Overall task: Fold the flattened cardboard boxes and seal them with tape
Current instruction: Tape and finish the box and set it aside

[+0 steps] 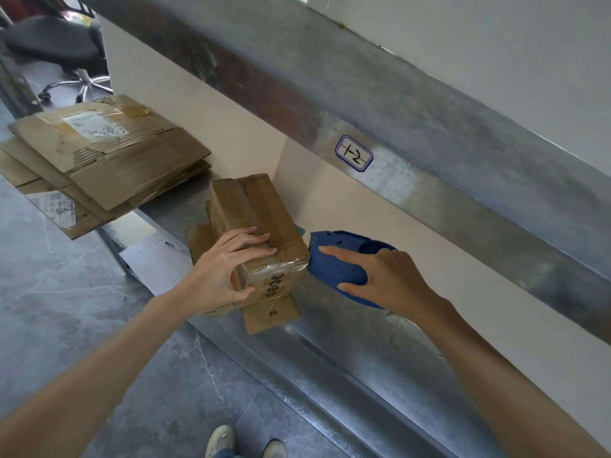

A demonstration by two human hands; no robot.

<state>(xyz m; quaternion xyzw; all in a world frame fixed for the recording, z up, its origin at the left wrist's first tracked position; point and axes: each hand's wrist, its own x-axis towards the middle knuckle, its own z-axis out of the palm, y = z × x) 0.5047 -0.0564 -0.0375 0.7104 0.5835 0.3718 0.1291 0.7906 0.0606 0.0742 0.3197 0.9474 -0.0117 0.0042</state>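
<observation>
A small folded cardboard box stands on a metal shelf, with clear tape over its near top edge. My left hand grips the box's near corner, fingers over the top and thumb on the front face. My right hand holds a blue tape dispenser, whose toothed end touches the box's right edge. A flat cardboard piece marked "#8" lies under the box.
A stack of flattened cardboard boxes lies on the shelf to the left, overhanging its edge. White paper sits beneath the shelf lip. An office chair stands far left. A metal beam with a label runs above.
</observation>
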